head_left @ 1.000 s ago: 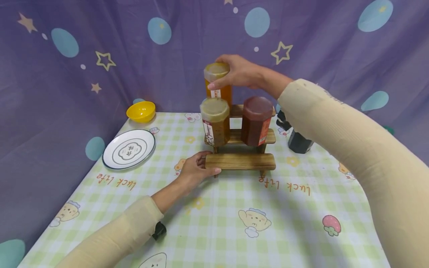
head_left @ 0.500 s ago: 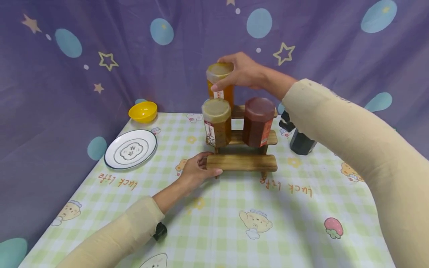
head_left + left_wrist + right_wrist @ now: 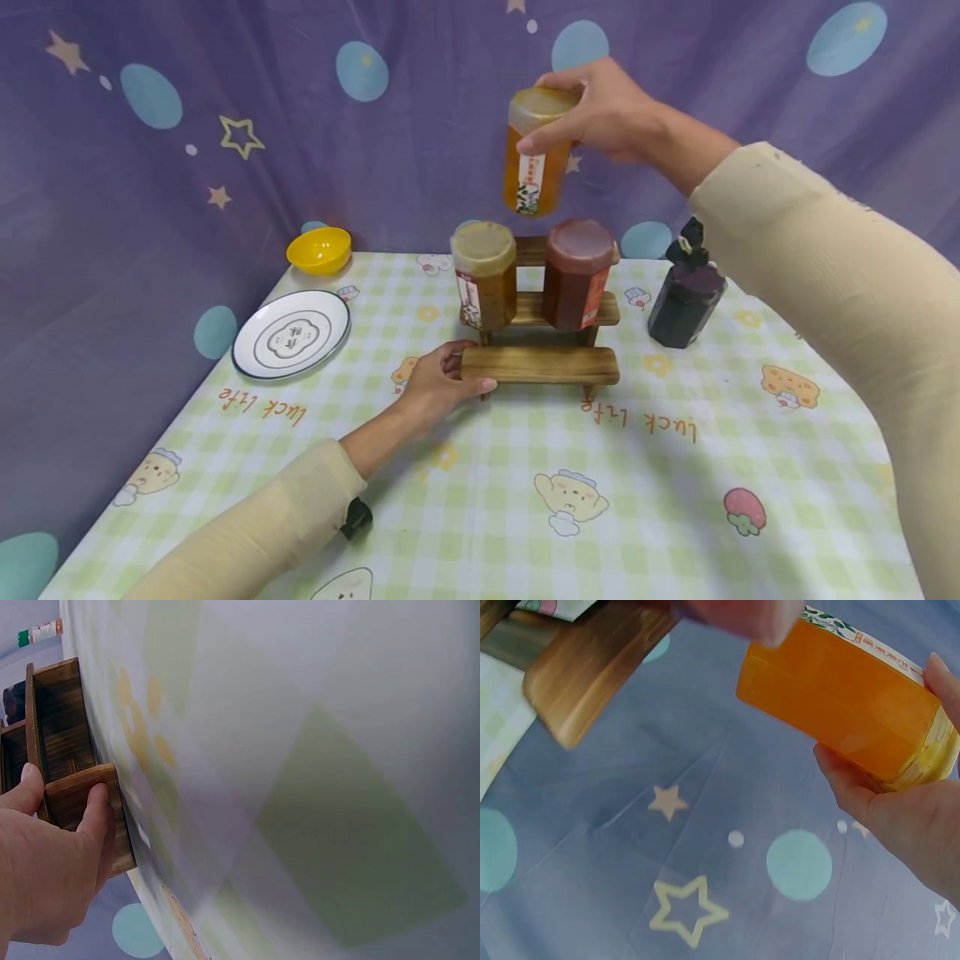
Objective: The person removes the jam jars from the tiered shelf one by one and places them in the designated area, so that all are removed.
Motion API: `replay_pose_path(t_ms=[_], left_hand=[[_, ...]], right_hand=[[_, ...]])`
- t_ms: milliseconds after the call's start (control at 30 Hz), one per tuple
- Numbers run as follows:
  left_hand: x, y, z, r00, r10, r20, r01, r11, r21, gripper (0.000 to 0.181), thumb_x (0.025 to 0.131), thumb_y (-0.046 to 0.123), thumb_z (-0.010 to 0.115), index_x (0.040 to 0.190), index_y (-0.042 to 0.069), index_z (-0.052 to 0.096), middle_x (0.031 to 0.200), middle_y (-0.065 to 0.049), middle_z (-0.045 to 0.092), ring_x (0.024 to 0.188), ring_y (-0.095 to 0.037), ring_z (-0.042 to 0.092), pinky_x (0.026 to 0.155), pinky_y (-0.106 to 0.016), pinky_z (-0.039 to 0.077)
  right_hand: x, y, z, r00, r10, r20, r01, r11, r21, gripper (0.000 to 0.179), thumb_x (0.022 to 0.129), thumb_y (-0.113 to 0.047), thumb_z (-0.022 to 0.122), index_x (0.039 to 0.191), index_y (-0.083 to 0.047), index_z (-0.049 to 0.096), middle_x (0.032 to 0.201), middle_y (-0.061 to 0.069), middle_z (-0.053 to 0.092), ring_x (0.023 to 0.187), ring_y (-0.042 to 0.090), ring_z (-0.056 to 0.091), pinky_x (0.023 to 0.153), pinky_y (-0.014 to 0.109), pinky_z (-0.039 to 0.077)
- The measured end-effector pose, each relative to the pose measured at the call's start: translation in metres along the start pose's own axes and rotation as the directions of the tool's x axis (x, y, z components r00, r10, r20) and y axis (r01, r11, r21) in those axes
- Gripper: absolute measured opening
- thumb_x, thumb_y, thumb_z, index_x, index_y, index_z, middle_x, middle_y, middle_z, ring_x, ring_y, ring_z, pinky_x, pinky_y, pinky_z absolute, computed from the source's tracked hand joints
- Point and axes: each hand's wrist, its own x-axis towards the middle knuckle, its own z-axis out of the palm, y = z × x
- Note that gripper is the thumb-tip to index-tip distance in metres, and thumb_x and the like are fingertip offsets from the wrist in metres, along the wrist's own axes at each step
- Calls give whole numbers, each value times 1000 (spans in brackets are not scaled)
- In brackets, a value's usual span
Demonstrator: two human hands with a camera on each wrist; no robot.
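My right hand (image 3: 611, 112) holds a jar of orange honey-like contents (image 3: 553, 171) by its upper part, thumb on the near side. The jar hangs slightly tilted in the air above the three-step wooden stand (image 3: 540, 365); the right wrist view shows the orange jar (image 3: 840, 697) apart from the stand's top step (image 3: 592, 667). With thumb and fingers, my left hand (image 3: 435, 379) grips the left end of the lowest step; in the left wrist view its fingers lie on the wooden stand (image 3: 64, 735). On the middle step stand a brown-amber jar (image 3: 495, 292) and a dark red jar (image 3: 573, 287).
A black jar (image 3: 678, 312) stands on the checked tablecloth (image 3: 480, 500) right of the stand. To the left lie a white plate (image 3: 330, 321) with a dark rim and, behind it, a yellow bowl (image 3: 320, 252). A purple curtain (image 3: 420, 167) hangs behind the table.
My right hand has lifted the orange jar off the stand's top step and moved it up and to the right. The left hand stays on the lowest step.
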Motion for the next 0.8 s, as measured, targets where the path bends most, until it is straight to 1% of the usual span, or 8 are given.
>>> replay_pose_path(t_ms=[133, 200, 333, 467, 567, 667, 733, 800], left_hand=[[-1, 0, 0, 1000, -7, 1, 7, 1000, 1, 75, 76, 24, 84, 141, 17, 47, 149, -9, 39, 136, -30, 37, 107, -46, 38], [-1, 1, 0, 1000, -7, -1, 7, 1000, 2, 74, 76, 24, 83, 141, 17, 47, 149, -10, 40, 136, -30, 38, 107, -47, 38], [-1, 1, 0, 1000, -18, -7, 18, 1000, 0, 72, 76, 24, 84, 140, 20, 48, 149, -8, 40, 136, -29, 38, 108, -45, 38], [-1, 0, 0, 1000, -9, 1, 9, 1000, -2, 73, 76, 25, 83, 140, 19, 48, 149, -9, 39, 136, -30, 38, 107, -46, 38], [0, 0, -2, 1000, -4, 8, 4, 1000, -5, 74, 77, 24, 83, 141, 18, 47, 149, -10, 40, 136, -31, 38, 107, -47, 38], [0, 0, -3, 1000, -4, 6, 4, 1000, 0, 73, 77, 24, 83, 141, 18, 47, 147, -10, 42, 134, -30, 40, 106, -47, 40], [0, 0, -5, 1000, -7, 0, 7, 1000, 4, 74, 77, 24, 83, 141, 18, 47, 146, -10, 43, 133, -30, 41, 105, -48, 40], [1, 0, -5, 1000, -12, -1, 12, 1000, 6, 74, 77, 24, 83, 142, 17, 47, 146, -9, 42, 134, -30, 40, 106, -48, 40]], right_hand=[[-6, 7, -14, 999, 17, -47, -19, 999, -47, 98, 72, -32, 86, 152, -16, 32, 139, 10, 46, 117, 21, 50, 102, 39, 43], [-9, 11, -20, 997, 30, -67, -33, 998, -51, 97, 72, -33, 85, 151, -17, 32, 138, 9, 46, 116, 21, 50, 102, 40, 43], [-13, 19, -33, 993, 61, -98, -63, 998, -19, 95, 72, -31, 86, 151, -17, 35, 136, 9, 46, 114, 21, 49, 102, 41, 43], [-16, 28, -46, 987, 108, -121, -107, 994, 14, 95, 71, -28, 87, 150, -16, 36, 135, 9, 46, 113, 21, 48, 103, 39, 42], [-18, 33, -51, 981, 142, -131, -140, 990, 27, 95, 69, -27, 88, 149, -16, 37, 135, 9, 46, 111, 20, 48, 103, 37, 42], [-20, 37, -54, 979, 149, -138, -147, 989, 26, 94, 69, -27, 88, 149, -15, 38, 135, 10, 47, 110, 20, 48, 104, 37, 42], [-22, 39, -56, 978, 144, -148, -143, 990, 22, 92, 69, -28, 88, 147, -15, 41, 131, 9, 49, 109, 19, 49, 101, 35, 44], [-24, 42, -58, 978, 135, -159, -133, 991, 25, 88, 70, -28, 88, 145, -14, 45, 126, 7, 52, 106, 19, 49, 95, 30, 47]])
